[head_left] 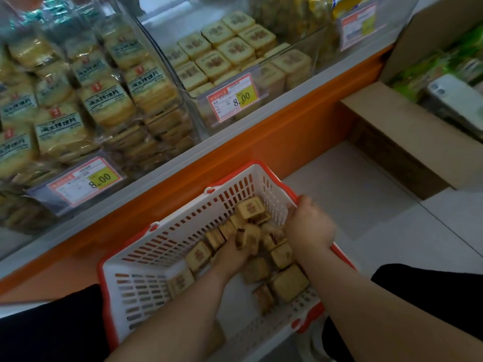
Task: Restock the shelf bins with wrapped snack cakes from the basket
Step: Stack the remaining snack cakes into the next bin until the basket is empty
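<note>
Head view: white basket (146,280) with red rim, below the orange shelf edge (261,142). Wrapped snack cakes (288,282) heaped along its right wall and far right corner. Left hand (232,254) down in the heap, fingers curled round one cake (248,237). Right hand (309,226) at the right rim, fingers buried among cakes, grip unclear. Clear bin (235,58) above holding matching cakes; price tag (232,96) on its front.
</note>
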### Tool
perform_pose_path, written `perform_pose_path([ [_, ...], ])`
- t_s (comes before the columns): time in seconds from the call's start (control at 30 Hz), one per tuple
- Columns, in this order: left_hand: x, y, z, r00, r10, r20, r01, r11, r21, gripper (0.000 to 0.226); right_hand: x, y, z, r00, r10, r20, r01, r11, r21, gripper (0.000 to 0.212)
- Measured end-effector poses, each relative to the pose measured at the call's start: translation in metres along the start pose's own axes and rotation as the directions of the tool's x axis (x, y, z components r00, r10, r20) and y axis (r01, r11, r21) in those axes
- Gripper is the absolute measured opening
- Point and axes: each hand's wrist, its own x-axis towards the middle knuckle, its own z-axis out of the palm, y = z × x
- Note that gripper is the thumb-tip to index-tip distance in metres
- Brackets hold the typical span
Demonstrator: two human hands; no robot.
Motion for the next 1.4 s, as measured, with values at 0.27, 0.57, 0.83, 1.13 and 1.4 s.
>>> perform_pose_path([
  [0.27, -0.030, 0.030, -0.029, 0.991, -0.121, 0.057, 0.134, 0.886, -0.444, 0.026, 0.002, -0.001, -0.003, 1.000, -0.016, 0.013, 0.014, 0.990, 0.144, 0.029],
  [0.57, -0.072, 0.100, -0.043, 0.995, 0.077, 0.062, -0.027, 0.813, -0.581, 0.022, 0.005, -0.010, -0.029, 0.999, 0.004, 0.050, -0.021, 0.931, 0.363, 0.051],
  [0.83, -0.106, 0.166, -0.085, 0.960, 0.253, -0.122, -0.272, 0.729, -0.629, 0.037, 0.014, -0.068, -0.154, 0.823, -0.429, 0.372, 0.065, 0.722, 0.689, 0.039],
  [1.13, -0.127, 0.244, -0.127, 0.601, 0.771, -0.211, -0.553, 0.592, 0.587, 0.097, 0.048, -0.081, -0.237, 0.737, -0.612, 0.286, 0.086, 0.505, 0.859, 0.015],
  [1.4, -0.096, 0.341, -0.171, 0.625, 0.760, -0.181, -0.481, 0.557, 0.677, 0.091, 0.101, -0.102, -0.253, 0.848, -0.508, -0.149, 0.429, 0.494, 0.756, 0.028],
])
